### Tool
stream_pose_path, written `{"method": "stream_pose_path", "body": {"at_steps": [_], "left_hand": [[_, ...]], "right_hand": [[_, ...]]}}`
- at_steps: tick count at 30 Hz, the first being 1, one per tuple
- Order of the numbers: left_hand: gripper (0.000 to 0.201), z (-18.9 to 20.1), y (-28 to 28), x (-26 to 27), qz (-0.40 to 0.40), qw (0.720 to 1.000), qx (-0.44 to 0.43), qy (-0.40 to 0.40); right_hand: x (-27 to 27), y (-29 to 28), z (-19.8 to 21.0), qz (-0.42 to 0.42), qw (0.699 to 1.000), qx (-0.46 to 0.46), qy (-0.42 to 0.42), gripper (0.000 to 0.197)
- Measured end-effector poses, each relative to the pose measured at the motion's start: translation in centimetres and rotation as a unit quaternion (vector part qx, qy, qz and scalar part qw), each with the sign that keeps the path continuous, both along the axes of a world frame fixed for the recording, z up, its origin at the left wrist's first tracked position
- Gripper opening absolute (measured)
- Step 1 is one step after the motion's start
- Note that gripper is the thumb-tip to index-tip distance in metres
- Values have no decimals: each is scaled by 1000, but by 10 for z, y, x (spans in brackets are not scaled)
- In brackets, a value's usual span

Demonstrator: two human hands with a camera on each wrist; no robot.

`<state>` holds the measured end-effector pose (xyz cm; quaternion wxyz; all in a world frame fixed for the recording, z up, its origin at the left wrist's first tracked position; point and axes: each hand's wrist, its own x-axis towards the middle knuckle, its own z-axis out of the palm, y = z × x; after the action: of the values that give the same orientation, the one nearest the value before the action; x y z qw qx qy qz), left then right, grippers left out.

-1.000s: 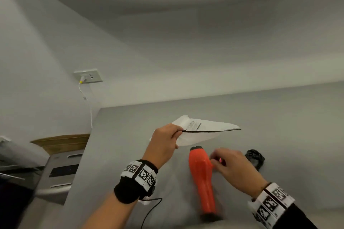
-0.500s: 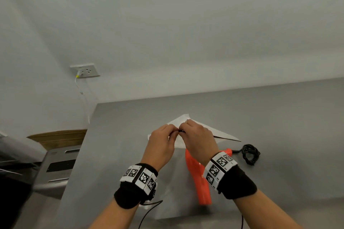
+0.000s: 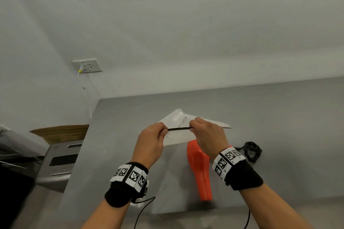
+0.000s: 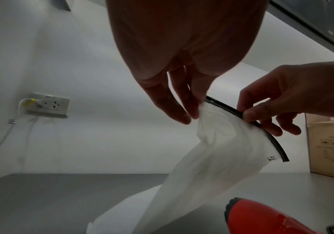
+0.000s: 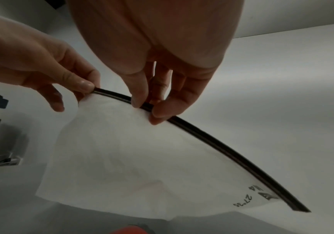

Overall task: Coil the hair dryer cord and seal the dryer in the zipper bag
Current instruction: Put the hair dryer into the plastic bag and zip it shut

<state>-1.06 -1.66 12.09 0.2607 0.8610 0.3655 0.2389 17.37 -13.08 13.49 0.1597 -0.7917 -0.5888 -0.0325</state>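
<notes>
Both hands, left hand (image 3: 151, 140) and right hand (image 3: 207, 134), pinch the black zipper strip (image 3: 179, 129) of the white translucent plastic zipper bag (image 3: 176, 135); the orange plastic hair dryer (image 3: 200, 169) lies outside on the grey tabletop (image 3: 279, 117). Risk: the thin strip may slip from either pinch, leaving the mouth closed.

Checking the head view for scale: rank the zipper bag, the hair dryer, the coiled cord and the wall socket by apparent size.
1. zipper bag, partly hidden by both hands
2. hair dryer, close to the bag, so that order is unsure
3. wall socket and coiled cord look alike; the socket is farther away

zipper bag (image 3: 175, 135) held above table (image 3: 279, 117), hair dryer (image 3: 200, 169) below it on table — coiled cord (image 3: 252, 151) to dryer's right
</notes>
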Motion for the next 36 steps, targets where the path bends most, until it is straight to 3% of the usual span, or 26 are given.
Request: {"method": "stream_pose_path", "body": {"at_steps": [2,5,15,22,28,32,34,36], "left_hand": [[12,1,-2,-1,-24,999,27,33],[29,2,-8,9,-79,990,79,83],[24,-8,-25,16,-96,982,101,125],[21,-4,-13,-3,-43,992,72,99],[23,-11,-10,-18,-31,995,32,85],[19,-18,-20,-14,-26,998,0,53],[21,-21,-30,-9,-18,999,-10,32],[23,-23,-42,-3,-6,999,-31,3]], "right_hand": [[-1,-1,-1,12,1000,1,-17,8],[-9,0,-1,31,999,2,-38,11],[-21,-9,-17,47,998,-16,-40,14],[17,-25,-24,-32,999,-42,0,2],[55,-42,-29,-123,991,-33,26,6],[53,-41,-26,-161,980,18,116,24],[46,-40,-24,-226,948,70,211,22],[31,-37,-21,-237,899,78,359,38]]}}
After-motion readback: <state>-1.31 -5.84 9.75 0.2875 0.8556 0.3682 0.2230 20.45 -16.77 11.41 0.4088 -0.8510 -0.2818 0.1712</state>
